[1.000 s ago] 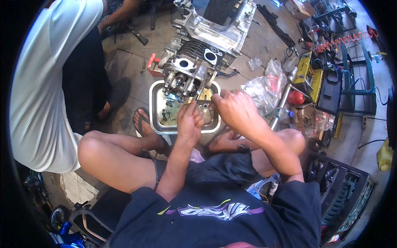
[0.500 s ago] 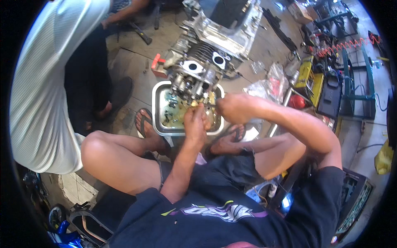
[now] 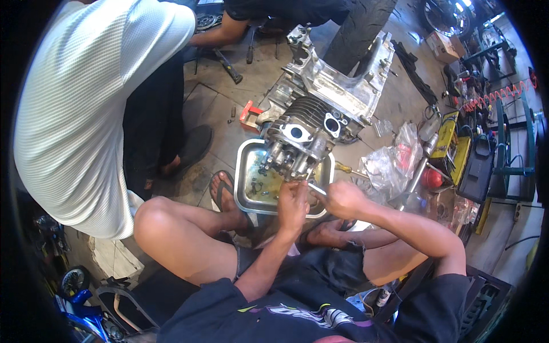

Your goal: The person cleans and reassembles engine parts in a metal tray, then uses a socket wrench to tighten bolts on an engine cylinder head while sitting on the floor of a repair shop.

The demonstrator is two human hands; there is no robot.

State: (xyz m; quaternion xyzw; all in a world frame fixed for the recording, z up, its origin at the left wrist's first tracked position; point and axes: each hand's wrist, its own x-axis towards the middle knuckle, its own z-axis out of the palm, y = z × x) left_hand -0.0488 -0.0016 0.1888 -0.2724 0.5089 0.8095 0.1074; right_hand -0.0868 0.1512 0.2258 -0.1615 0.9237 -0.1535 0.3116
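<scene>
Down on the workshop floor (image 3: 229, 108), I have both hands at the near end of a small engine (image 3: 311, 128) whose cylinder head rests over a metal tray (image 3: 247, 188). My left hand (image 3: 293, 201) is curled against the head's near edge; whether it grips anything I cannot tell. My right hand (image 3: 340, 199) is closed around a thin metal tool (image 3: 315, 188). A person in a white shirt (image 3: 86, 108) stands left.
</scene>
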